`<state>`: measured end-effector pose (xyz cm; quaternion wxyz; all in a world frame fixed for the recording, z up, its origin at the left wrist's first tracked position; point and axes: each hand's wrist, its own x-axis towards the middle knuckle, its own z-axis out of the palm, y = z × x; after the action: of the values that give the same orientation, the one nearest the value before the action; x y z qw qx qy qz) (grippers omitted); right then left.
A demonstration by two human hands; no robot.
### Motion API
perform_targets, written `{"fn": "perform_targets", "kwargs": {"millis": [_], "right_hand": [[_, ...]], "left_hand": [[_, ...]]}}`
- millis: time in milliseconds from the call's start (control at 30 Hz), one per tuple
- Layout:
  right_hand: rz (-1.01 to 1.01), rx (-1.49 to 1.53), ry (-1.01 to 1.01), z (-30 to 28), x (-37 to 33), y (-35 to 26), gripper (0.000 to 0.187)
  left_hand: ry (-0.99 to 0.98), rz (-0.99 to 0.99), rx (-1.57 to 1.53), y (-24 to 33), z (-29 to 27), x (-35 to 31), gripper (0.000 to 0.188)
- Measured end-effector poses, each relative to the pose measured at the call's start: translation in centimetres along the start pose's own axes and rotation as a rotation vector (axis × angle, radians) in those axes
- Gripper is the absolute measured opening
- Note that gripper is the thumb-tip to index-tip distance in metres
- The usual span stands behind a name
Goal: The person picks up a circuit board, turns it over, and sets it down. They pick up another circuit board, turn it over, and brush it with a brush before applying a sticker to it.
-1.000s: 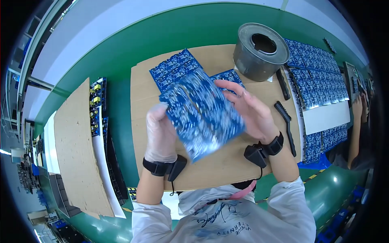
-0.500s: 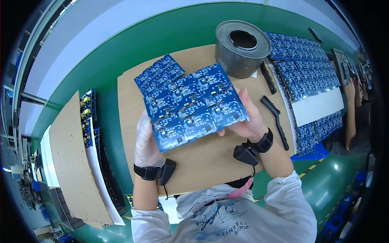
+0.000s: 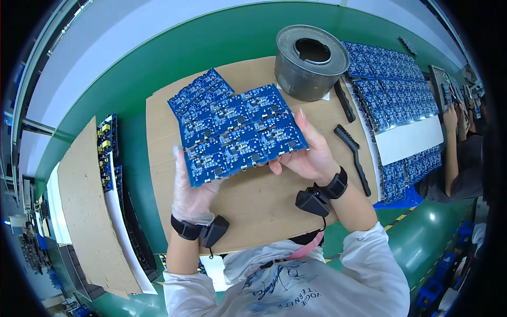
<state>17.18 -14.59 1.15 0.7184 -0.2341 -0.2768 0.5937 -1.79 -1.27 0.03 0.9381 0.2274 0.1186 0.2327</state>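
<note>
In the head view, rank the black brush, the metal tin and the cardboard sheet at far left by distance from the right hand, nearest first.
1. Black brush: just to the right of the right hand, lying on the board.
2. Metal tin: beyond the hand, at the board's far edge.
3. Cardboard sheet: far off on the left side, past the left hand.

Green bench: brown board carrying grey tin, black brushes

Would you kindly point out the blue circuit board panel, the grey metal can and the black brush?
blue circuit board panel (image 3: pixel 237 134), head view, middle of its face.
grey metal can (image 3: pixel 296 74), head view, its side wall.
black brush (image 3: pixel 353 150), head view, its handle.
</note>
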Motion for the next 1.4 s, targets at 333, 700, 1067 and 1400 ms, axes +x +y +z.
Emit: {"fn": "perform_targets", "kwargs": {"millis": [333,700,1067,1400], "right_hand": [[0.080,0.112,0.025,-0.1,0.6,0.8,0.062],[0.067,0.039,0.031,-0.1,0.8,0.8,0.064],[0.057,-0.098,0.078,0.9,-0.2,1.0,0.068],[0.048,-0.093,0.084,1.0,0.0,0.9,0.069]], "left_hand": [[-0.055,-0.016,-0.259,-0.6,0.7,0.7,0.067],[-0.048,0.039,-0.253,-0.3,0.5,0.8,0.068],[-0.031,0.038,-0.156,-0.3,0.2,0.1,0.064],[0.084,0.048,-0.043,-0.3,0.4,-0.1,0.061]]}}
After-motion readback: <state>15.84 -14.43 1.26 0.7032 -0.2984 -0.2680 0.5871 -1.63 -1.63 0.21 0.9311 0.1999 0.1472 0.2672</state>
